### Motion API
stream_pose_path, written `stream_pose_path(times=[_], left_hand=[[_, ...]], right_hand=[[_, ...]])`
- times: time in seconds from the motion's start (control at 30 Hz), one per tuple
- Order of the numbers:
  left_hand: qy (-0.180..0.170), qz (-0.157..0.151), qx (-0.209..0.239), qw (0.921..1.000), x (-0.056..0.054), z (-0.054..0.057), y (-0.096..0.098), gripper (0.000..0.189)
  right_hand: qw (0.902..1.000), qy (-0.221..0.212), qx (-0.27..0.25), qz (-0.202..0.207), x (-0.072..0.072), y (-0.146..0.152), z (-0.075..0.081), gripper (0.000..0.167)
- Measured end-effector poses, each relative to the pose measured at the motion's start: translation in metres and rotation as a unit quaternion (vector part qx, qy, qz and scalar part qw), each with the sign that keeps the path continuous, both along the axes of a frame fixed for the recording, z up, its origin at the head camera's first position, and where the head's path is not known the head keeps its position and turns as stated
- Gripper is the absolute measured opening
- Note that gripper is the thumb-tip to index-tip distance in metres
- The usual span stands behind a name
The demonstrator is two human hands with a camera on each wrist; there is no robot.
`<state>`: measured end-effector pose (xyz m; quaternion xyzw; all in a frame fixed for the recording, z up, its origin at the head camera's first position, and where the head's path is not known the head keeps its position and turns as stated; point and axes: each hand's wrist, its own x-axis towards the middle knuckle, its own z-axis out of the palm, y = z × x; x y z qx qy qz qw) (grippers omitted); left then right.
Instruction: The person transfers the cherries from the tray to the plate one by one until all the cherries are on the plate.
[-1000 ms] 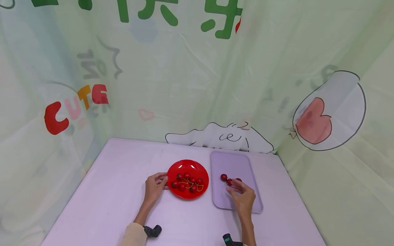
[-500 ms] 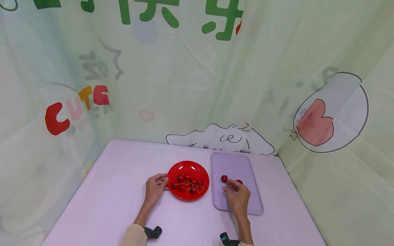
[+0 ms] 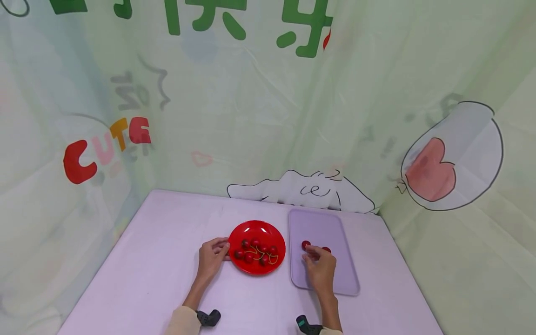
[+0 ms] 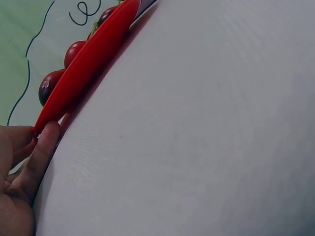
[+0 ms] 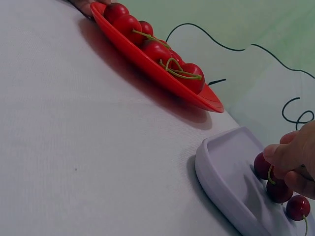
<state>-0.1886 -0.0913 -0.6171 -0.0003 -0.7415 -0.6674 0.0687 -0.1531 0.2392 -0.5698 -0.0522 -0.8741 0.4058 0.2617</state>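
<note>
- Nearest me, a black mount (image 3: 208, 318) sits at the left wrist, turned inward, I'd guess so its camera sees that hand's work.
- The left hand (image 3: 211, 258) pinches the near rim of the red plate (image 3: 256, 228), probably to steady it; the rim stands off the bench (image 3: 176, 218), leaving the fingertips room.
- The right hand (image 3: 322, 271) is over the tray (image 3: 315, 224), thumb and fingers bent together at the tray cherries (image 5: 298, 207). Whether one is gripped or only touched, I can't tell.
- Those cherries lie right at the right hand's fingertips, an easy spot for picking.
- The plate sits between the hands, so the right one would have only a short sideways reach. Its plate cherries (image 3: 249, 257) huddle, likely kept in by the raised rim.
- Beyond both hands hangs a printed curtain (image 3: 259, 111), presumably a backdrop.
</note>
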Motion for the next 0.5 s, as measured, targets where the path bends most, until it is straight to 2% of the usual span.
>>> stream_pose_path(times=[0.17, 0.33, 0.5], left_hand=[[0.006, -0.002, 0.005, 1.0000, -0.0006, -0.0007, -0.0001, 0.028], [0.004, 0.001, 0.002, 1.0000, -0.0012, -0.0015, 0.0000, 0.027], [0.004, 0.000, 0.000, 1.0000, -0.0005, -0.0009, -0.0002, 0.027]], right_hand=[[1.0000, 0.007, 0.000, 0.000, 0.0010, -0.0011, 0.0038, 0.026], [0.9998, -0.018, 0.005, -0.004, 0.0004, -0.0003, 0.0032, 0.025], [0.9997, -0.022, 0.010, -0.007, 0.0005, 0.0005, 0.0010, 0.023]])
